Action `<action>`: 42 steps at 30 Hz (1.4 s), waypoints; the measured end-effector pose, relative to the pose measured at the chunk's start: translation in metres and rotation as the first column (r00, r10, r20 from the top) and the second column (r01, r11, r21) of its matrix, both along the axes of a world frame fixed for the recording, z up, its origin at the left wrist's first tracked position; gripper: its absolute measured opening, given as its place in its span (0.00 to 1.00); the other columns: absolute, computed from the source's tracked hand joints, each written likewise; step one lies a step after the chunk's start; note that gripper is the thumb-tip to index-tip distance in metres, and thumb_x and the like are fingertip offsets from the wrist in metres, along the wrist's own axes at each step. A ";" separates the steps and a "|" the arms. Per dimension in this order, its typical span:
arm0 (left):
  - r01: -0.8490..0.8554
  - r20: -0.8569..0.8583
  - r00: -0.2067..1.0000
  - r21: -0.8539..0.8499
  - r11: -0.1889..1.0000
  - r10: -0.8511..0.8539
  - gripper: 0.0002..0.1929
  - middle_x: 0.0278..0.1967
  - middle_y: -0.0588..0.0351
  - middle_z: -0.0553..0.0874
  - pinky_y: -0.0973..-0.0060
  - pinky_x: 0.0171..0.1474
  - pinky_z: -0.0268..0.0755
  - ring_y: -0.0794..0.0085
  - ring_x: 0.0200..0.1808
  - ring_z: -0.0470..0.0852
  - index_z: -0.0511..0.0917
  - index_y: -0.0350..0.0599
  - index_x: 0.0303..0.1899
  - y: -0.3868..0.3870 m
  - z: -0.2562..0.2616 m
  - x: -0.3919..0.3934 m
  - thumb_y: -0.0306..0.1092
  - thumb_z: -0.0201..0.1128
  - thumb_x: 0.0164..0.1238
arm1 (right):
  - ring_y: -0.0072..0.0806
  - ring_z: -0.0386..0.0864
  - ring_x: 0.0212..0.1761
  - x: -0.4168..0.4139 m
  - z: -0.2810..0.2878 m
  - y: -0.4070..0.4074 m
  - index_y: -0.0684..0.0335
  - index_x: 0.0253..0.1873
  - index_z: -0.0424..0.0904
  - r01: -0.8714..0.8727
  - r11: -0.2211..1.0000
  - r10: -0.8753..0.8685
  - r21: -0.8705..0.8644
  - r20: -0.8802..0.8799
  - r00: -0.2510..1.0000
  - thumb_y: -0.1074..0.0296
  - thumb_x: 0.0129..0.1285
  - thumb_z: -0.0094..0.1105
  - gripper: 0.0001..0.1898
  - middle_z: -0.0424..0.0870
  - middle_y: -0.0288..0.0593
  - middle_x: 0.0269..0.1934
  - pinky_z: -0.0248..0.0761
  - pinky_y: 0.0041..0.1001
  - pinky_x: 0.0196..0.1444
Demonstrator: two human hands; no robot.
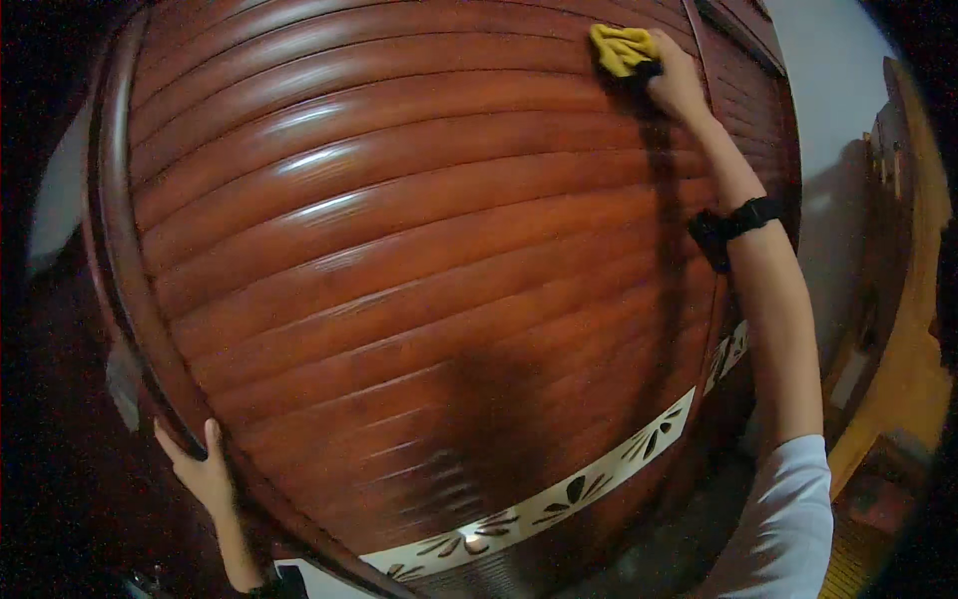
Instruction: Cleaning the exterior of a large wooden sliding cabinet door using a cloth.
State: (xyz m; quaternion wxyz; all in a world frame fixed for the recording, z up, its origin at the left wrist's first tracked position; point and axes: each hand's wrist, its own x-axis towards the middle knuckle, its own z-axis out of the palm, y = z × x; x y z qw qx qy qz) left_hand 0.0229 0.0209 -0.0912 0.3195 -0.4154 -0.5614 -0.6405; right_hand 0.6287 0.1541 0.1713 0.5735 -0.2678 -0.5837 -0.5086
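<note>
A tall panel of glossy red-brown wood with horizontal slats [419, 247] fills most of the view. My right hand [677, 78] is stretched far up to its upper right, closed around a bunched yellow cloth [623, 51] that lies against the slats. The cloth also shows a dark part under my fingers. At the lower left, my left hand [200, 472] straddles the panel's raised wooden edge [161, 382], thumb on one side and fingers on the other. Part of its grip is hidden behind that edge.
A pale strip with dark leaf-shaped patterns [576, 494] crosses the panel's lower part. A black band [752, 216] circles my right wrist. On the right stand a pale wall [831, 97] and a yellowish wooden surface [902, 329]. The far left is dark.
</note>
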 end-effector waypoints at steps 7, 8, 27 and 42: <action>0.196 0.066 0.979 -0.079 0.977 -0.191 0.41 0.62 0.38 0.65 0.67 0.66 0.51 0.53 0.65 0.63 0.55 0.31 0.64 -0.004 0.006 0.031 0.43 0.68 0.55 | 0.47 0.69 0.50 -0.187 0.014 -0.037 0.63 0.46 0.74 -0.020 1.000 0.019 0.001 0.181 0.983 0.83 0.41 0.54 0.21 0.74 0.48 0.45 0.64 0.36 0.53; 0.122 0.027 0.992 -0.066 0.990 -0.121 0.41 0.58 0.38 0.70 0.67 0.63 0.57 0.53 0.60 0.69 0.55 0.33 0.64 -0.003 0.003 0.028 0.43 0.68 0.54 | 0.47 0.69 0.50 -0.217 0.012 -0.042 0.62 0.46 0.74 -0.029 1.000 0.026 0.010 0.194 0.981 0.82 0.40 0.56 0.22 0.74 0.47 0.45 0.64 0.36 0.53; 0.061 0.039 0.998 -0.152 0.986 -0.055 0.46 0.35 0.39 0.83 0.59 0.39 0.72 0.46 0.34 0.82 0.59 0.42 0.62 -0.011 0.010 0.023 0.60 0.67 0.44 | 0.42 0.72 0.48 -0.429 0.071 -0.094 0.59 0.45 0.76 0.011 0.988 -0.051 0.154 0.254 0.966 0.78 0.43 0.60 0.19 0.74 0.43 0.42 0.69 0.37 0.50; 0.140 0.003 0.990 -0.029 0.990 -0.140 0.39 0.64 0.39 0.63 0.67 0.66 0.52 0.56 0.65 0.62 0.54 0.33 0.65 0.010 -0.031 0.025 0.39 0.66 0.57 | 0.44 0.69 0.50 -0.093 0.007 -0.026 0.63 0.46 0.75 0.132 0.991 -0.125 0.014 -0.236 0.964 0.84 0.46 0.55 0.18 0.72 0.46 0.42 0.66 0.36 0.50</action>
